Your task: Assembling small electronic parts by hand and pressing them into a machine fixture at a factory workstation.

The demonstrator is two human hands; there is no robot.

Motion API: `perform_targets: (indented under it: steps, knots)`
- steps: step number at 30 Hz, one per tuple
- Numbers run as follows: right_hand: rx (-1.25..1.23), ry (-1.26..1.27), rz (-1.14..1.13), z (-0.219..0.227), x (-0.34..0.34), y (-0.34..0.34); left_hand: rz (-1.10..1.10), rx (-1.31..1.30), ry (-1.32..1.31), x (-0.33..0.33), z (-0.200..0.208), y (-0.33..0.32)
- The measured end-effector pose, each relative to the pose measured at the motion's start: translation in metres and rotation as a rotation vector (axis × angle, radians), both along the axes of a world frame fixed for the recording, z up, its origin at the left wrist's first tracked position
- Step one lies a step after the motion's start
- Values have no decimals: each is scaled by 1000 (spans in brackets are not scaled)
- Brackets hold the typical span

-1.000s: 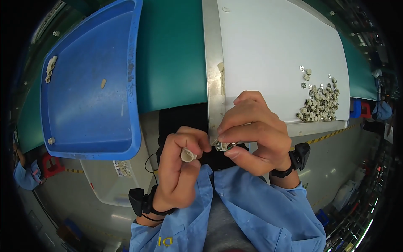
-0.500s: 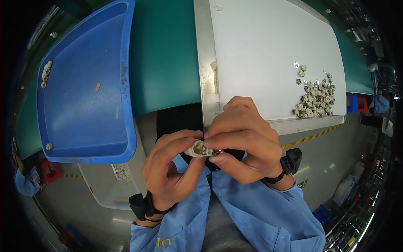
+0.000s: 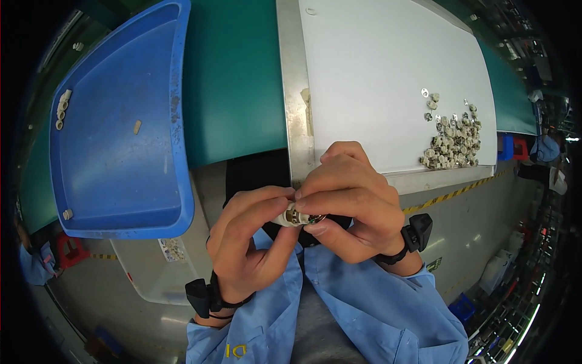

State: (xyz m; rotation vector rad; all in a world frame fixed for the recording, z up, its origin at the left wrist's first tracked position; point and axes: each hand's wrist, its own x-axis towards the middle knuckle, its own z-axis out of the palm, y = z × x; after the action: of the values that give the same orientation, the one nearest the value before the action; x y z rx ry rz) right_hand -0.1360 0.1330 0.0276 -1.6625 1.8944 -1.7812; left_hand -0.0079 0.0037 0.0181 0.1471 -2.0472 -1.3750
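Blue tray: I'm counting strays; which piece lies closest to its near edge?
The pale piece alone in the near left corner; the others lie farther up.

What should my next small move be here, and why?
Perhaps ease the small part gently toward the white shell: your right hand pinches the part, your left hand holds the shell, and metal shows where they seem to meet.

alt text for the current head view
The left hand holds a white shell against a metal-and-white part in the right hand. A blue tray lies at left; a pile of small parts sits on a white tabletop at right.
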Motion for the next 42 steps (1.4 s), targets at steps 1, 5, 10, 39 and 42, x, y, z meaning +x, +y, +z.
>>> perform_targets:
  steps: [1, 5, 10, 39, 42]
  knots:
    - [-2, -8, -4, 0, 0, 0, -7, -6, 6, 0, 0, 0]
    - [0, -13, -13, 1, 1, 1, -14, -13, 27, -1, -3, 1]
    - [18, -4, -1, 2, 1, 2, -30, -16, 62, -1, -2, 1]
    - [-59, -291, 32, 3, 4, 15, -90, -65, 54, -5, 22, 8]
    - [-107, -310, 44, 2, 5, 13, -108, 50, 42, -4, 20, 7]
